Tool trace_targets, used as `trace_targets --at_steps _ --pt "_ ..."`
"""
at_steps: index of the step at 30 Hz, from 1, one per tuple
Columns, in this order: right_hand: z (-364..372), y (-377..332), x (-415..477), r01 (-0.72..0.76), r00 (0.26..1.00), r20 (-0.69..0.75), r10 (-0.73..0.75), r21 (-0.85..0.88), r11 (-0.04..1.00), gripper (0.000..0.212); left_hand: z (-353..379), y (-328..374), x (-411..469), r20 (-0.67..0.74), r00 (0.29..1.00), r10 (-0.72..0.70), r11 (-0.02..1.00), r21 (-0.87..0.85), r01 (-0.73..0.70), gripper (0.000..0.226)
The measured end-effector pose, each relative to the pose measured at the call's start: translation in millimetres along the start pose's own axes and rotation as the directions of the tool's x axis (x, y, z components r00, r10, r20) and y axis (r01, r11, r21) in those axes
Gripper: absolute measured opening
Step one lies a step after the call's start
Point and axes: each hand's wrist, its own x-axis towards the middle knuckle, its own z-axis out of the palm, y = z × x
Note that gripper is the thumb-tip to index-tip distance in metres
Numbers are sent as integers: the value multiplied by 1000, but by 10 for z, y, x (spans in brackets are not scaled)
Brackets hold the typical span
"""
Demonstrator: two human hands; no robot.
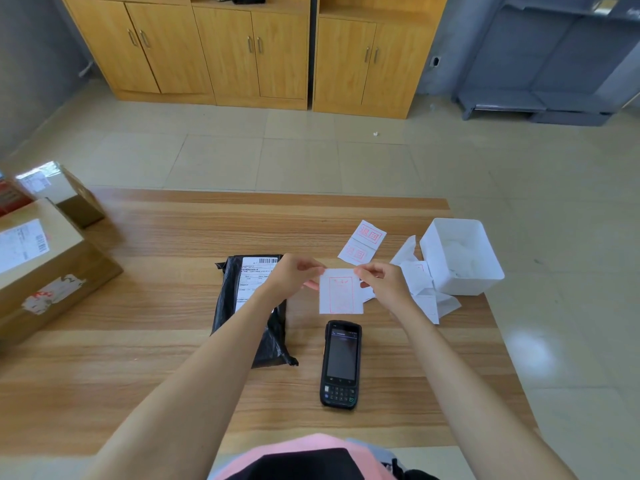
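Label, white, printed with a red-framed stamp; held in the air just above the counter, its face toward the camera and its long axis running from far edge to near edge. It hangs by its top edge.

Left hand: pinches the label's upper left corner between thumb and fingertips.

Right hand: pinches the upper right corner in the same way, the other fingers curled loosely. Whether a backing sheet is being peeled away cannot be told.

Black parcel: a plastic mailing bag lying flat just to the left of the label, partly under the left forearm, with its long axis parallel to the label's. Its shipping slip faces up at the far end. Judgement: if the label is meant for this bag, the move is a short carry leftward with no turning needed, and the left hand is the nearer one to lead.

Handheld scanner: lies screen up directly nearer the person than the label, apart from it.

Strip of two stamped labels: flat on the counter beyond the held one.

Loose white papers: heaped to the right, against a white bin.

Cardboard boxes: at the counter's left end, well apart.
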Motion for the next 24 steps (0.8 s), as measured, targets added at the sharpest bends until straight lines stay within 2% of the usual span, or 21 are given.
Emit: trace_targets --at_steps 5,9,12,16,19,24 --pt "-19 4 6 1 1000 13 -1 8 1000 9 12 22 3 -22 1000 7 1000 -3 -7 9" --pt "-34 -73 -26 10 989 145 -17 48 999 14 -4 40 20 -15 999 34 999 -15 -34 7" --pt "-16 -109 -36 23 977 210 -25 10 1000 14 1 63 40 -7 999 45 999 -22 -46 6" --pt "23 -167 -4 38 975 221 -35 -9 999 7 3 116 78 -9 999 48 999 0 -48 6" --pt "34 -221 17 49 973 226 -43 -23 999 13 3 141 106 2 999 53 999 10 -53 11" --pt "18 -259 50 55 988 143 -56 13 998 14 6 148 164 -45 995 92 996 -8 -92 5"
